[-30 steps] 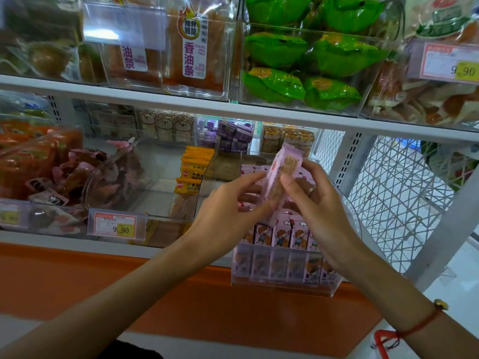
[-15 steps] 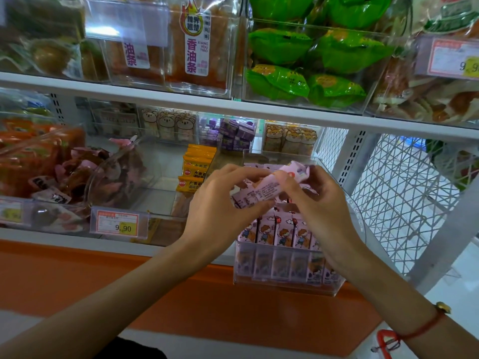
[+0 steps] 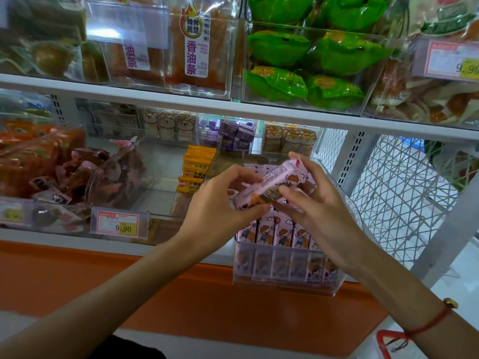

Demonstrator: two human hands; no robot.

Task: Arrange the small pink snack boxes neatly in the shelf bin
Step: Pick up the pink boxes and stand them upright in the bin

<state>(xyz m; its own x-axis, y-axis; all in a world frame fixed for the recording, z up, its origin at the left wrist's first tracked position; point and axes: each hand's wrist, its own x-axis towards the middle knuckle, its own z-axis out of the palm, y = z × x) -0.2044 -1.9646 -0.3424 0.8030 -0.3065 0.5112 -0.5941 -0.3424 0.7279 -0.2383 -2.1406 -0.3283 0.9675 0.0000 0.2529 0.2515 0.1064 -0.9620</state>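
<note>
A small pink snack box (image 3: 272,183) with a cartoon child on it lies tilted, its right end raised, above the clear shelf bin (image 3: 285,286). My left hand (image 3: 220,206) pinches its lower left end and my right hand (image 3: 318,211) grips its middle and right part. Below the hands, a front row of several pink boxes (image 3: 278,233) stands upright in the bin. More pink boxes lie further back, mostly hidden by my hands.
Left of the bin are yellow packets (image 3: 193,172), a clear bin of dark wrapped snacks (image 3: 85,177) and a 9.90 price tag (image 3: 118,225). The upper shelf (image 3: 233,106) with green packets (image 3: 305,63) hangs close overhead. A white wire mesh panel (image 3: 396,193) closes the right side.
The pink box went from nearly upright to lying tilted across both hands. Both hands turned with it and sank slightly toward the bin.
</note>
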